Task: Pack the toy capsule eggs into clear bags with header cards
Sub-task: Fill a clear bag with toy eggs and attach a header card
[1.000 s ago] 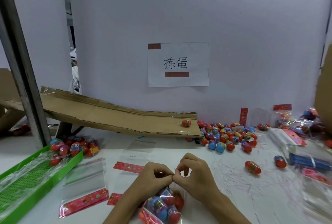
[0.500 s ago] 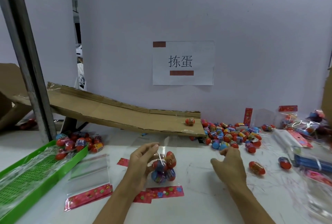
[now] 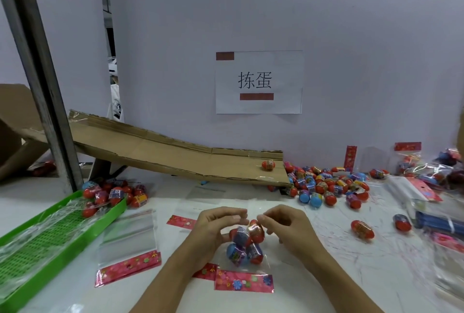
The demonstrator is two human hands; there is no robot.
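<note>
A clear bag point(image 3: 253, 266) with several red and blue capsule eggs point(image 3: 242, 246) inside stands on the white table in front of me. Its pink flowered header card point(image 3: 243, 282) lies flat toward me. My left hand point(image 3: 216, 226) curls around the bag's upper left side. My right hand point(image 3: 285, 224) pinches the bag's top edge just above the topmost red egg point(image 3: 256, 232). A heap of loose capsule eggs point(image 3: 326, 185) lies at the foot of a cardboard ramp point(image 3: 155, 151), and one egg point(image 3: 268, 165) sits on the ramp's low end.
Empty clear bags with pink headers point(image 3: 128, 242) lie left of my hands. A green tray point(image 3: 50, 237) covered in film runs along the left edge, with filled bags point(image 3: 113, 193) at its far end. Two stray eggs point(image 3: 362, 229) and more bags point(image 3: 406, 159) are on the right.
My right hand came back from the right side of the table to the bag's top. The bag moved down toward me and right, still in my left hand.
</note>
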